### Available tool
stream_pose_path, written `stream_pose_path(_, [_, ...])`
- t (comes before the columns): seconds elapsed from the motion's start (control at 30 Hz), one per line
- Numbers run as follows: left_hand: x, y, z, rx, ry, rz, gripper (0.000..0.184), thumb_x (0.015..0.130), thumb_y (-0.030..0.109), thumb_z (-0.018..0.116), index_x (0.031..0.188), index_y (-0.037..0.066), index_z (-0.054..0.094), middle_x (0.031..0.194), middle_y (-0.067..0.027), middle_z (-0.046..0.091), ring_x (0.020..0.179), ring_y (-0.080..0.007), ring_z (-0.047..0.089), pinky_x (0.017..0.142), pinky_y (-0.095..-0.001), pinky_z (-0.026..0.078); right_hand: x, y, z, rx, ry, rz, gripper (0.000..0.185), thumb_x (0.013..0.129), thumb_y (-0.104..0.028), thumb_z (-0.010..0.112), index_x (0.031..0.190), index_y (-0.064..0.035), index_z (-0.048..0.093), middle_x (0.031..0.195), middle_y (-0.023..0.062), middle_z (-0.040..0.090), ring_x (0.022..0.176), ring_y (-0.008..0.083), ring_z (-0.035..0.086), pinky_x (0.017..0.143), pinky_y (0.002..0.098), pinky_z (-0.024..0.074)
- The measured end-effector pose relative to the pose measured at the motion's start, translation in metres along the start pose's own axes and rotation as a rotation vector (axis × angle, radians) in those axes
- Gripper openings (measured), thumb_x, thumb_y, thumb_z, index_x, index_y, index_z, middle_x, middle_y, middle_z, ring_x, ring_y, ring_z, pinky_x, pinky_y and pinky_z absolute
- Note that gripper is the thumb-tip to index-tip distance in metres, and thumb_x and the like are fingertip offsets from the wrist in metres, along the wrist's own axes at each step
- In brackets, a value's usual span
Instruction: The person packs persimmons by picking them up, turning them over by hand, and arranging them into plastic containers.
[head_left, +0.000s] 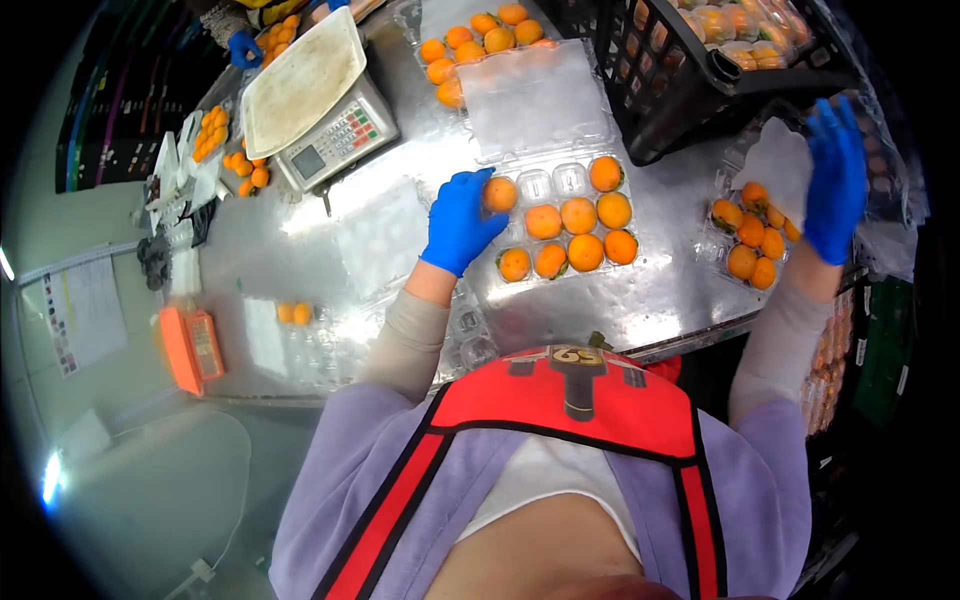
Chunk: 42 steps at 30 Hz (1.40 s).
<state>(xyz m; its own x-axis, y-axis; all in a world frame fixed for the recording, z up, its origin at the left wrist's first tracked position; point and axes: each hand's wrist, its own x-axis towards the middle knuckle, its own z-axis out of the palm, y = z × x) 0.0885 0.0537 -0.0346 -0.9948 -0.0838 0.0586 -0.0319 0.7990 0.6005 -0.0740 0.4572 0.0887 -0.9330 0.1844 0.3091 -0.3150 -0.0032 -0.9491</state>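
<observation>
1. Just right of the left hand (462,222), and touching it, sits an orange fruit (499,194) in the far left corner of a clear tray (536,187).
2. Between the two hands, that tray lies with its long axis running sideways; the left hand is at its edge, the right hand (838,180) well apart. Bare cells show just right of the touched fruit.
3. From where I stand, the left hand, gloved in blue, slants inward, fingers and thumb curved part-open about the fruit; whether they grip it, I can't tell.
4. The right hand is raised, fingers long and nearly straight, pointing away from the body, with nothing visible in it; just left and below is a clear box (707,250) of fruit.
5. Beyond both hands, across the tabletop (672,200), stand a black crate (740,112) nearer the right and a scale (345,140) past the left.
</observation>
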Motion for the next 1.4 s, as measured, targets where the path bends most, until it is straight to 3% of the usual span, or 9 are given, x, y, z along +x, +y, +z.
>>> stream_pose_path(0.13, [0.008, -0.006, 0.003, 0.16, -0.07, -0.013, 0.055, 0.063, 0.026, 0.075, 0.114, 0.01, 0.059, 0.104, -0.0135, 0.057, 0.095, -0.032, 0.055, 0.082, -0.04, 0.047, -0.072, 0.009, 0.046, -0.082, 0.009, 0.064, 0.039, 0.09, -0.018, 0.052, 0.127, -0.0021, 0.051, 0.117, 0.0096, 0.059, 0.091, 0.0139, 0.059, 0.083, 0.0255, 0.0426])
stream_pose_path(0.27, [0.01, -0.008, 0.001, 0.137, -0.057, -0.015, 0.053, 0.062, 0.024, 0.076, 0.11, 0.01, 0.061, 0.104, -0.0129, 0.057, 0.097, -0.0309, 0.055, 0.084, -0.0389, 0.047, -0.111, 0.018, 0.052, 0.059, -0.092, 0.185, 0.039, 0.09, -0.015, 0.053, 0.126, -0.0012, 0.052, 0.11, 0.007, 0.06, 0.088, 0.012, 0.057, 0.08, 0.0231, 0.0433])
stream_pose_path(0.37, [0.006, 0.001, -0.01, -0.098, -0.03, 0.008, 0.057, 0.064, 0.017, 0.078, 0.116, 0.011, 0.057, 0.113, -0.0077, 0.057, 0.103, -0.0247, 0.055, 0.088, -0.0361, 0.045, -0.13, 0.015, 0.059, 0.093, -0.193, 0.206, 0.038, 0.089, -0.01, 0.052, 0.126, -0.0006, 0.051, 0.107, 0.0057, 0.06, 0.089, 0.0108, 0.056, 0.082, 0.0227, 0.0436])
stream_pose_path(0.43, [0.005, 0.026, -0.026, -0.525, -0.125, -0.057, 0.061, 0.066, 0.014, 0.079, 0.121, 0.011, 0.053, 0.122, -0.0058, 0.054, 0.11, -0.0208, 0.052, 0.094, -0.0362, 0.042, -0.142, 0.012, 0.073, 0.143, -0.339, 0.327, 0.039, 0.088, -0.005, 0.053, 0.126, 0.0001, 0.05, 0.105, 0.0053, 0.06, 0.092, 0.0106, 0.056, 0.085, 0.0228, 0.0434])
stream_pose_path(0.53, [0.007, 0.055, -0.033, -0.893, -0.174, -0.012, 0.067, 0.065, 0.014, 0.08, 0.124, 0.009, 0.049, 0.131, -0.0076, 0.048, 0.117, -0.0203, 0.048, 0.1, -0.0365, 0.037, -0.161, 0.021, 0.097, 0.295, -0.559, 0.471, 0.045, 0.087, -0.004, 0.056, 0.131, -0.0022, 0.045, 0.109, 0.0071, 0.058, 0.097, 0.0117, 0.055, 0.088, 0.0242, 0.043])
stream_pose_path(0.77, [0.009, 0.088, -0.028, -1.019, -0.15, 0.14, 0.065, 0.066, 0.016, 0.081, 0.122, 0.011, 0.049, 0.129, -0.0068, 0.048, 0.119, -0.0213, 0.047, 0.101, -0.0385, 0.036, -0.174, 0.005, 0.142, 0.615, -0.602, 0.617, 0.065, 0.088, -0.012, 0.061, 0.143, -0.0071, 0.027, 0.113, 0.0121, 0.055, 0.104, 0.0167, 0.054, 0.092, 0.0283, 0.0409])
stream_pose_path(1.1, [0.005, 0.093, -0.025, -1.109, -0.217, 0.136, 0.072, 0.071, 0.015, 0.077, 0.132, 0.008, 0.041, 0.138, -0.0097, 0.04, 0.126, -0.0243, 0.041, 0.104, -0.0397, 0.034, -0.177, 0.012, 0.148, 0.357, -0.505, 0.342, 0.071, 0.08, -0.009, 0.068, 0.141, -0.0056, 0.031, 0.108, 0.0078, 0.055, 0.1, 0.0134, 0.053, 0.087, 0.0269, 0.0433])
stream_pose_path(1.27, [0.004, 0.089, -0.026, -1.325, -0.316, 0.01, 0.061, 0.078, 0.011, 0.069, 0.132, 0.005, 0.041, 0.137, -0.0108, 0.042, 0.123, -0.0245, 0.045, 0.102, -0.0403, 0.037, -0.178, 0.012, 0.149, 0.277, -0.476, 0.256, 0.072, 0.078, -0.007, 0.069, 0.14, -0.0051, 0.032, 0.11, 0.0071, 0.054, 0.102, 0.0141, 0.053, 0.089, 0.0279, 0.0429])
stream_pose_path(1.4, [0.005, 0.095, -0.025, -1.326, -0.293, 0.047, 0.055, 0.08, 0.007, 0.066, 0.13, 0.004, 0.043, 0.133, -0.0116, 0.046, 0.12, -0.0241, 0.048, 0.101, -0.0396, 0.039, -0.178, 0.013, 0.146, 0.152, -0.485, 0.185, 0.072, 0.077, -0.009, 0.07, 0.139, -0.0049, 0.034, 0.112, 0.0076, 0.054, 0.103, 0.0161, 0.053, 0.09, 0.029, 0.043])
